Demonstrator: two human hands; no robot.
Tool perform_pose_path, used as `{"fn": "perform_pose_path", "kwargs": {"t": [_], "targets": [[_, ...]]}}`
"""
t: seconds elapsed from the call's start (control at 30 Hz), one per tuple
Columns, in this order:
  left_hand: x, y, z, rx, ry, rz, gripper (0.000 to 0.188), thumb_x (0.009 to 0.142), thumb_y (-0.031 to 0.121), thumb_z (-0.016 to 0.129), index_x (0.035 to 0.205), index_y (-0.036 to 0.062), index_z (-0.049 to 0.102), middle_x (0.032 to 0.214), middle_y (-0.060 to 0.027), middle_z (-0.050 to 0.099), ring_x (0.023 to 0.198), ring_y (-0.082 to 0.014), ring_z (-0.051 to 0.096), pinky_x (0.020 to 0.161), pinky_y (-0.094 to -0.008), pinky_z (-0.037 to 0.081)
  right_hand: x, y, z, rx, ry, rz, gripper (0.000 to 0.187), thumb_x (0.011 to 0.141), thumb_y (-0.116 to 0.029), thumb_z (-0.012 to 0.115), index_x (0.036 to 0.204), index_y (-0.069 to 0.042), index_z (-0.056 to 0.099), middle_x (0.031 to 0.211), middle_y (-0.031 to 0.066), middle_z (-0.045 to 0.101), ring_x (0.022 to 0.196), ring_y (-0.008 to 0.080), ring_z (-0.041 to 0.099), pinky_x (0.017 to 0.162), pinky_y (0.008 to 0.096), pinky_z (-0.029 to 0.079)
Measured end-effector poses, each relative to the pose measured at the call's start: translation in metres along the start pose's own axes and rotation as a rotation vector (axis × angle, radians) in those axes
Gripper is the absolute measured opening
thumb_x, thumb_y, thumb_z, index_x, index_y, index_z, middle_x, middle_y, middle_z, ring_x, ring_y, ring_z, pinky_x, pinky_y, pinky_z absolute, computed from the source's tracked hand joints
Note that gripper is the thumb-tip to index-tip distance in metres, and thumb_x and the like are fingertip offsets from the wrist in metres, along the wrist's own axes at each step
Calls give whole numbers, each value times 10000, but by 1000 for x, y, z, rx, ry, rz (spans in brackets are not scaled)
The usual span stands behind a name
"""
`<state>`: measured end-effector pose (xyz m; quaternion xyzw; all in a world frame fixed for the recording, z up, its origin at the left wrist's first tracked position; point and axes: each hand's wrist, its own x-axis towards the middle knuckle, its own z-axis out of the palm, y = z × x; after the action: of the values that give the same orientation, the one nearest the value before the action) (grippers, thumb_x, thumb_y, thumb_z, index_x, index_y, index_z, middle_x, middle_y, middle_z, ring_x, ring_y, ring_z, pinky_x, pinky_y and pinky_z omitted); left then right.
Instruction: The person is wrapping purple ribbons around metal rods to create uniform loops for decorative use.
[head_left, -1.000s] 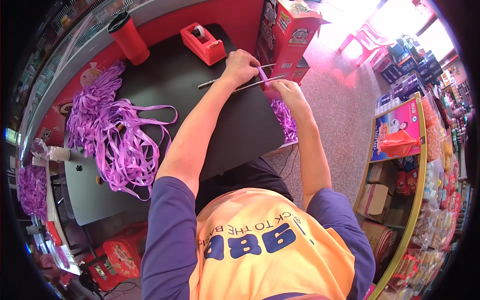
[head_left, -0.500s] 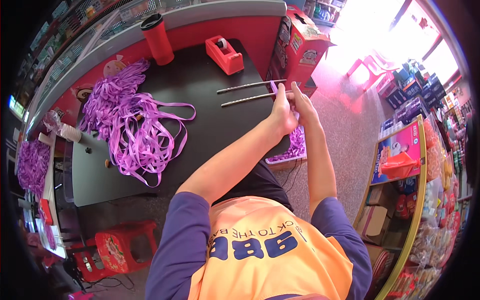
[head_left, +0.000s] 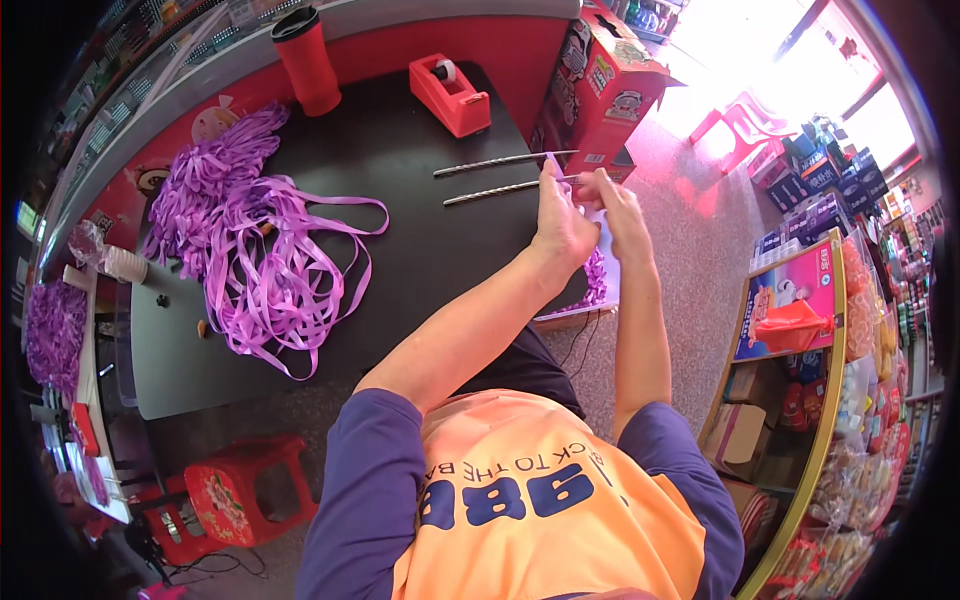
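Note:
Two thin twisted metal rods (head_left: 490,194) stick out past the table's right side. A purple ribbon (head_left: 553,168) passes around them close to their right ends. My left hand (head_left: 566,222) is closed at the ribbon, thumb up against it beside the nearer rod. Just to its right, my right hand (head_left: 618,212) has its fingers bent together at the ribbon and the rod's end; the fingertips are partly hidden. Below both hands, a white-rimmed container (head_left: 612,284) holds purple ribbon pieces. A large loose heap of purple ribbon (head_left: 265,260) lies on the table's left part.
On the black table (head_left: 420,250) stand a red tumbler (head_left: 308,65) and a red tape dispenser (head_left: 449,97). A red carton (head_left: 600,90) stands beyond the right corner. Red stools (head_left: 240,490) are at lower left, and a goods shelf (head_left: 790,400) is at right.
My right hand has shifted slightly right and down, its raised finger now bent in. My left hand stays by the rods. The whole view has tilted a little.

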<state>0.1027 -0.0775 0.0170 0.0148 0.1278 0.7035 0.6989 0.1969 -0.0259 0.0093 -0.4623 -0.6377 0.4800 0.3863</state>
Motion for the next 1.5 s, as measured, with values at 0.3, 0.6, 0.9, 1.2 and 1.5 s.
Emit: {"fn": "perform_pose_path", "kwargs": {"t": [0.3,0.6,0.9,1.2,1.5], "targets": [[1,0,-11,97,-49,42,811,846,587,346,1466,222,-29,1530,14,-143,1383,-277,-209,1071,-516,-93,50,-95,50,-117,-116,-403,256,884,-205,575,1031,-22,678,844,55,657,803,97,569,734,224,436],[-1,0,-6,-138,-58,-119,437,876,381,344,1139,84,527,1178,-83,556,1118,-247,500,951,-438,374,135,-113,130,-312,-320,-24,267,841,-313,640,865,-51,689,688,-16,611,556,35,415,489,192,298],[-9,4,1,-103,-85,-103,460,831,464,421,1102,108,530,1166,-86,550,1116,-256,496,950,-425,385,156,-110,141,-222,-347,296,213,804,-315,691,719,-124,649,593,-92,534,429,7,270,410,187,181],[-9,6,0,-118,-47,-150,429,871,378,352,1127,76,516,1125,-97,565,1076,-251,517,926,-433,400,148,-106,132,-106,-328,214,183,772,-246,719,686,-102,646,612,-66,540,470,20,304,424,202,204],[-11,1,12,-89,172,-23,396,857,373,385,1088,75,503,1062,-84,554,1061,-244,515,945,-425,381,134,-105,110,105,-313,151,172,784,-247,722,784,-90,653,656,-56,556,492,12,368,441,183,246]]}}
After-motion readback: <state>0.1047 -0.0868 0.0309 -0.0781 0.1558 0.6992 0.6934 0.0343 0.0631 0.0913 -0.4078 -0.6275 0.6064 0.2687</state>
